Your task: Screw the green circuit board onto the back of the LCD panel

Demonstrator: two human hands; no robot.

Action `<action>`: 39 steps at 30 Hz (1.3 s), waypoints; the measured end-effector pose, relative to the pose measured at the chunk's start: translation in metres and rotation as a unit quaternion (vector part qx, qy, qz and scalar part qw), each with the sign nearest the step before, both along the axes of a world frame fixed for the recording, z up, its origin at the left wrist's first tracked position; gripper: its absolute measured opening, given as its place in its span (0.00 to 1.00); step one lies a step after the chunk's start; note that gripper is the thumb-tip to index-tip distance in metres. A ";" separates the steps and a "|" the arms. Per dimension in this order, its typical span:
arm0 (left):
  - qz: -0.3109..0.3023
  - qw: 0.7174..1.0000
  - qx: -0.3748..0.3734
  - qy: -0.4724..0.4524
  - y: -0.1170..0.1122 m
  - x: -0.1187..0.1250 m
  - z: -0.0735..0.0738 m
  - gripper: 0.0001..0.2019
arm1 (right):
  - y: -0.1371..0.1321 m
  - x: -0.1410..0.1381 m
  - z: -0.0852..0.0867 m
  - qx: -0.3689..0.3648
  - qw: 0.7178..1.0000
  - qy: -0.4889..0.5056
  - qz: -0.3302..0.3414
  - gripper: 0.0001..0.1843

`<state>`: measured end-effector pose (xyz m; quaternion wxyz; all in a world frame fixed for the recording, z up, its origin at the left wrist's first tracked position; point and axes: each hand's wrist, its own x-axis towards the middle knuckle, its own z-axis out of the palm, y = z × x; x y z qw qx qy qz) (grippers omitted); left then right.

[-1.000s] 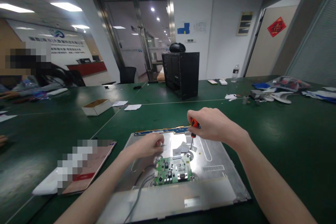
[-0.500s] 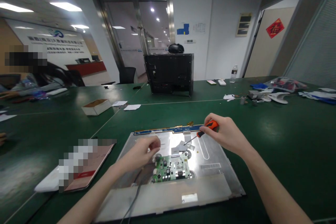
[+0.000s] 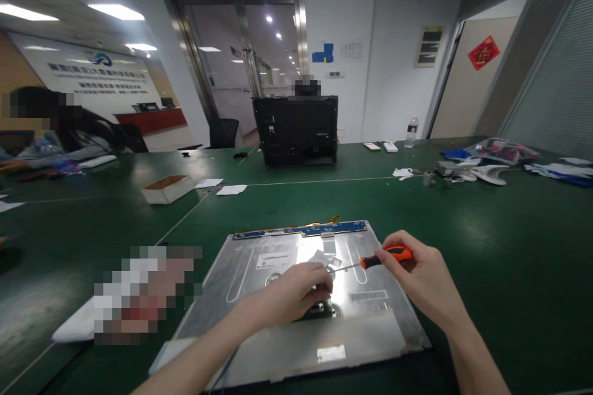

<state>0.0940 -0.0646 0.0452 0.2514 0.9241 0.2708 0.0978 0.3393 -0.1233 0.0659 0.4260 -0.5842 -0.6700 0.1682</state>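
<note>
Silver metal-backed display panel (image 3: 259,274) flat on green table (image 3: 486,259); right hand (image 3: 424,274) closed round orange-handled screwdriver (image 3: 386,254), tip beside curled left hand (image 3: 296,293), its hold unclear; likely best: seat tip squarely, steady the panel.

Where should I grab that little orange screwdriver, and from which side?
Grip the screwdriver by its fat orange handle, coming from the right, as the right hand does. It lies nearly level, its thin shaft pointing left over the metal panel, too skinny to hold well.
</note>
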 end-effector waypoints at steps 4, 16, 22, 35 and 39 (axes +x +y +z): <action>0.024 0.999 0.021 -0.015 -0.003 -0.003 -0.005 0.05 | -0.004 0.002 0.001 0.020 1.000 -0.001 -0.005 0.15; 0.065 0.994 0.065 -0.062 -0.019 -0.002 -0.026 0.06 | 0.011 -0.002 -0.009 0.054 0.997 -0.041 -0.025 0.12; 0.019 0.989 0.145 -0.020 -0.021 0.002 -0.030 0.05 | 0.013 -0.006 -0.017 0.108 0.991 -0.073 -0.026 0.15; 0.043 0.976 0.212 -0.019 -0.027 0.009 -0.040 0.04 | 0.013 -0.008 -0.020 0.112 0.990 -0.087 -0.012 0.14; 0.059 0.975 0.211 -0.025 -0.028 0.011 -0.043 0.05 | 0.013 -0.008 -0.020 0.109 0.990 -0.088 -0.008 0.13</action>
